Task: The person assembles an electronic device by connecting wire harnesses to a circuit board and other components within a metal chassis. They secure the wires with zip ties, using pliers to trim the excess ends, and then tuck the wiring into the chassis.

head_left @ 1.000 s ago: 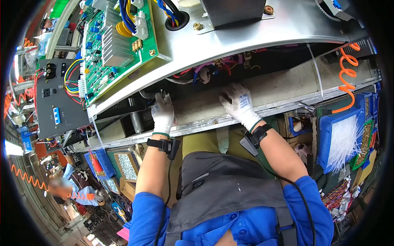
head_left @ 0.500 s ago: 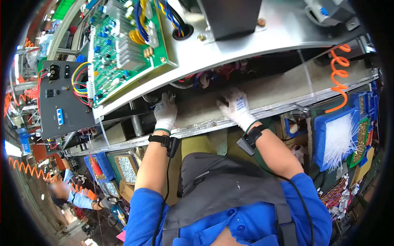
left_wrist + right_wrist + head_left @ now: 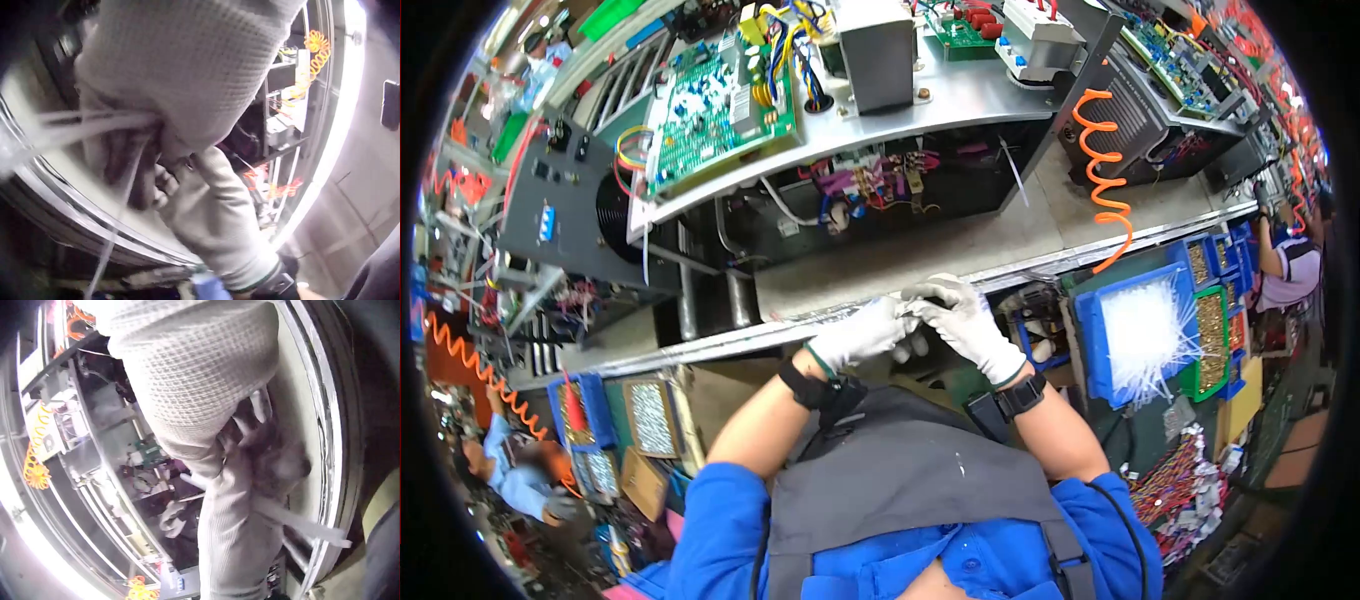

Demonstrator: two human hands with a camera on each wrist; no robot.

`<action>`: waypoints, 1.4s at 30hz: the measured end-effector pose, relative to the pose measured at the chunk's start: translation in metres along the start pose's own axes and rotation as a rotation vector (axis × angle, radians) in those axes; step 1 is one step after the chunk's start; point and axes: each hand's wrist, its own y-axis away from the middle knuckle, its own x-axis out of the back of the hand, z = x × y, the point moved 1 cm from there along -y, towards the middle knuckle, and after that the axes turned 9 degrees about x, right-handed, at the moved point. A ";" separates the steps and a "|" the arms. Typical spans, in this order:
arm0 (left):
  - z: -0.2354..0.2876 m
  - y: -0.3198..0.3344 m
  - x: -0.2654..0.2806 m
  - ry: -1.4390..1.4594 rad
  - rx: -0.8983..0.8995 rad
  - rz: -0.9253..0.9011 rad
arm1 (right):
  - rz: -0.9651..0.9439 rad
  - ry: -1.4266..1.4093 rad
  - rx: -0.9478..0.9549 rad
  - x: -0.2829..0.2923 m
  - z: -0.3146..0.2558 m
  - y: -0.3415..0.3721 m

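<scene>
In the head view both white-gloved hands meet in front of the person's waist, just over the bench's metal front rail. My left hand [image 3: 865, 332] is curled round white plastic cable ties [image 3: 69, 134], whose long tails stick out of the fist in the left wrist view. My right hand [image 3: 962, 322] has its thumb and fingers curled in against the left fingertips, pinching at the ties there. A flat tie tail [image 3: 306, 524] pokes out below the left hand in the right wrist view. The gloves largely hide the ties' other ends.
Ahead stands an open chassis [image 3: 960, 125] with a green circuit board [image 3: 720, 125] and inner wiring. A coiled orange hose [image 3: 1105, 185] hangs at right, over a blue bin [image 3: 1090, 345] of white cable ties. Wire bundles [image 3: 1175, 490] and screw trays [image 3: 1210, 345] sit nearby.
Both hands have come back from under the chassis edge, where they were apart, and met near the waist. The head view has drawn back, showing more of the bench at right.
</scene>
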 end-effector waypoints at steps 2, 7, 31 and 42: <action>-0.008 -0.009 -0.005 -0.076 0.000 -0.245 | 0.043 0.003 0.030 0.014 0.001 0.016; 0.015 0.000 -0.033 0.061 -0.019 -0.219 | 0.062 -0.171 -0.112 0.041 -0.016 0.040; -0.116 -0.007 0.096 -0.111 0.032 0.910 | 0.082 0.525 0.152 -0.081 0.061 -0.136; -0.066 -0.021 0.099 -0.458 -0.026 1.177 | -0.118 0.778 -0.215 -0.077 0.055 -0.171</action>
